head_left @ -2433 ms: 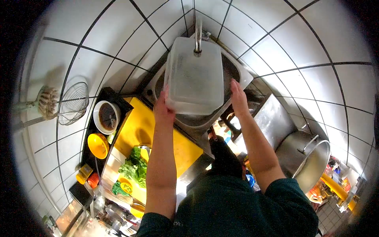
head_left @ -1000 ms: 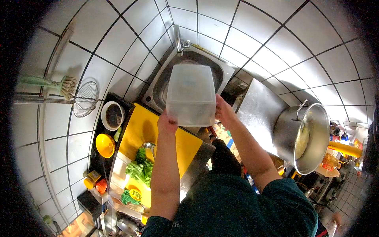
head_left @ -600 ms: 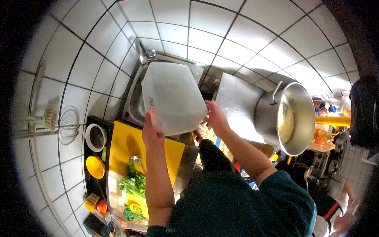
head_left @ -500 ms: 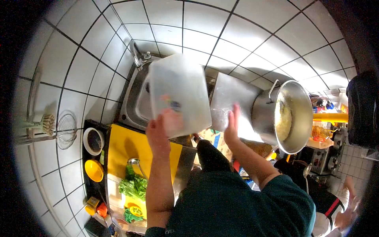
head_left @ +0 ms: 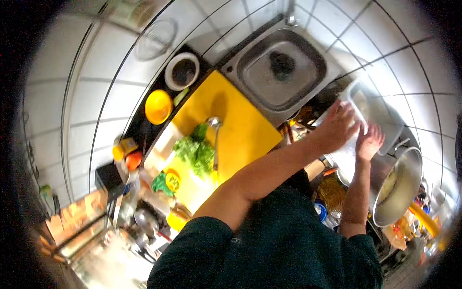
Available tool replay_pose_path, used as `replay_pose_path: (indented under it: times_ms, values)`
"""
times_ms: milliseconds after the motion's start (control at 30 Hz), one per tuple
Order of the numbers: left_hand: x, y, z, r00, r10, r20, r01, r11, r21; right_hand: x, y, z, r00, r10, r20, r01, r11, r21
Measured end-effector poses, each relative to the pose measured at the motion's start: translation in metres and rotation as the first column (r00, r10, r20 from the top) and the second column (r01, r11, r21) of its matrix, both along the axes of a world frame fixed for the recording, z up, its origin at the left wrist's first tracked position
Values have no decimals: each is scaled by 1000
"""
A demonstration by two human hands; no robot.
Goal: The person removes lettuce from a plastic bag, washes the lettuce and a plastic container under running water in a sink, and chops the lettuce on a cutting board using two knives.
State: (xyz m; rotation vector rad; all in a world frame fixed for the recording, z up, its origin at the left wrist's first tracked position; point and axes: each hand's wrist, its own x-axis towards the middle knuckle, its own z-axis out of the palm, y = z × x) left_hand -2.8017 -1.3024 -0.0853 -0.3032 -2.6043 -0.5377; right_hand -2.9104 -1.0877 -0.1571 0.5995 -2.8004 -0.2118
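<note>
At the right, a clear plastic container (head_left: 382, 113) leans on its side over the metal counter, against the tiled wall. My left hand (head_left: 339, 123) reaches across to its near rim, with the fingers bent onto that rim. Close beside it, my right hand (head_left: 369, 140) has its fingers at the same rim, the thumb side toward the left hand. Just below and to the right of the container stands a large steel pot (head_left: 397, 188) with pale contents.
A steel sink (head_left: 255, 77) has a dark patch at its drain. The yellow board (head_left: 245, 139) bears lettuce (head_left: 195, 151) and a ladle (head_left: 215, 137). Left of it are a white bowl of dark liquid (head_left: 182, 71) and an orange bowl (head_left: 159, 107).
Both hands and the container have moved right, from beside the sink to the metal counter near the pot. The right hand, apart from the container half a second ago, is at its rim. The view has turned.
</note>
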Motion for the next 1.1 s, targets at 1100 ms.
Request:
replay_pose_path:
  times_ms: [1100]
  values:
    - [604,-29,-2,352,869,348,-920,253,299,378,-214,23,234,584,777,282,725,-629]
